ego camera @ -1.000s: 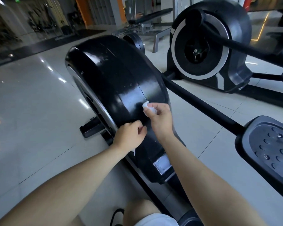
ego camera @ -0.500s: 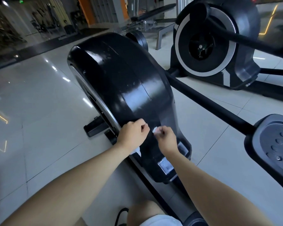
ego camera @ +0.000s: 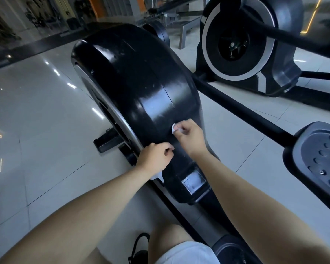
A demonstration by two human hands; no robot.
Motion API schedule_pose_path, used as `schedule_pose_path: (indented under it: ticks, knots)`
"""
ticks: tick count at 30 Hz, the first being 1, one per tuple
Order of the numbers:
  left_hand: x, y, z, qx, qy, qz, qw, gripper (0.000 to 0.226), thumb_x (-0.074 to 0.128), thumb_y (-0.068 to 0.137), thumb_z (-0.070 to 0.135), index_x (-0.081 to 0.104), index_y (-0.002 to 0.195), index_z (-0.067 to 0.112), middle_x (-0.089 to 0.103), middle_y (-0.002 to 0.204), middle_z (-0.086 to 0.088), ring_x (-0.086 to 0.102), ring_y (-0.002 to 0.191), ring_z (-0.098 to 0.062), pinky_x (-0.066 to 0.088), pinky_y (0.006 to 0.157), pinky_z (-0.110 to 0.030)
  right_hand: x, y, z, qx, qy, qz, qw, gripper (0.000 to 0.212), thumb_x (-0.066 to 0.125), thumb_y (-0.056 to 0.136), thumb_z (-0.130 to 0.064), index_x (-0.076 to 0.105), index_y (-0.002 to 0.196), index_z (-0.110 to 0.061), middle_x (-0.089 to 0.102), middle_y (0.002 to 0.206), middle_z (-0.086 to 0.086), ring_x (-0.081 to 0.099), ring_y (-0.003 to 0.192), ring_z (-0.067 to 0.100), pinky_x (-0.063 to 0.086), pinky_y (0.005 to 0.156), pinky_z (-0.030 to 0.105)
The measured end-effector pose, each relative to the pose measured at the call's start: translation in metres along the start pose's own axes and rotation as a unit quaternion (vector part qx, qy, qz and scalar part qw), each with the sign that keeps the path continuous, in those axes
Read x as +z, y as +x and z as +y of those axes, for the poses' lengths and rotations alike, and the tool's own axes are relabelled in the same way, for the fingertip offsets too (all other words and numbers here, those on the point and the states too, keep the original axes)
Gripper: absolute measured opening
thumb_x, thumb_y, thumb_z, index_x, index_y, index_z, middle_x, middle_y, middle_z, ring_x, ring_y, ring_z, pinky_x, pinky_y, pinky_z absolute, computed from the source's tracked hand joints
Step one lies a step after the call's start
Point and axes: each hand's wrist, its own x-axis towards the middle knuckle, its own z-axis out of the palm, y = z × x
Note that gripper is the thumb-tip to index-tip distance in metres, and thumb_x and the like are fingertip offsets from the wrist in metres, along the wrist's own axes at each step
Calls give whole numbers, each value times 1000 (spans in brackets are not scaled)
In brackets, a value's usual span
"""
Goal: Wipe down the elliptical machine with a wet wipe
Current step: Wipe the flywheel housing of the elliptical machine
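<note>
Low on the near face of the black elliptical machine (ego camera: 133,82), your right hand (ego camera: 191,139) pinches a small wadded wet wipe (ego camera: 174,128) against the glossy shell. Your left hand (ego camera: 154,159), just beside it, is curled round another white scrap (ego camera: 159,176). The wipe looks light, soft and limp, so grip it bunched at your fingertips; the hard shell is probably slick

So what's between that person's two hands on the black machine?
Only a bare strip of the elliptical's glossy black housing, in the head view. The left hand and right hand do not touch; the right pinches a white wipe.
</note>
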Motion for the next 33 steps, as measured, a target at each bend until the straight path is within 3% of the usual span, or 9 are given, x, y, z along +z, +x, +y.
schedule_pose_path:
  ticks: [3,7,10,13,17,22,24,28,33]
  knots:
    - [22,-3,-7,-10,-1,-42,999,33,51,94,28,66,121,39,70,85,7,66,87,-23,51,70,-31,7,-16,42,26,-75,2,997,23,64,90,-7,65,75,-24,54,85,-9,61,81,10,45,77,14]
    - [52,-5,-18,-18,3,-76,997,37,49,94,25,62,125,40,72,96,5,66,87,-25,51,71,-31,17,-36,99,85,-120,-14,989,39,65,88,2,62,69,-33,56,88,-9,63,80,10,45,77,11]
    - [75,-5,-28,-23,-3,-107,994,37,48,94,23,62,126,38,72,97,8,66,84,-21,52,69,-30,24,-37,130,96,-187,-22,977,33,59,88,4,65,71,-24,53,86,-10,56,76,9,39,70,8]
    - [96,-5,-41,-25,-3,-128,991,37,48,95,23,62,125,38,71,95,7,64,80,-20,45,64,-28,27,-38,155,102,-250,-50,962,29,53,89,6,66,76,-16,54,90,1,54,78,20,33,65,19]
    - [112,-3,-55,-20,-4,-168,986,36,46,96,24,59,127,38,72,96,12,66,80,-15,45,61,-27,33,-50,183,96,-327,-101,935,24,53,83,10,73,80,-4,68,94,16,58,93,35,41,78,36]
    - [123,-3,-65,-36,9,-185,982,33,47,95,25,63,121,36,73,99,10,68,84,-19,56,74,-34,33,-73,196,161,-347,-137,914,22,50,94,-12,72,96,-10,69,101,10,65,98,31,46,73,29]
    - [127,-4,-70,-49,22,-200,978,31,50,95,27,67,119,34,73,111,7,68,95,-22,58,83,-37,35,-75,185,129,-360,-165,909,21,51,98,-11,72,99,-8,70,102,8,63,90,23,46,68,27]
    - [133,-9,-89,-69,28,-225,972,28,55,98,30,68,123,28,69,125,2,66,110,-24,55,92,-35,56,-69,166,42,-229,-84,969,17,65,83,-1,76,78,-12,63,92,5,57,72,16,47,71,24]
    - [136,-12,-92,-58,2,-238,970,31,49,98,24,60,127,29,72,113,3,67,97,-22,56,86,-39,58,-97,193,84,-269,-107,953,25,63,79,8,78,77,-12,64,92,6,62,85,26,46,72,27]
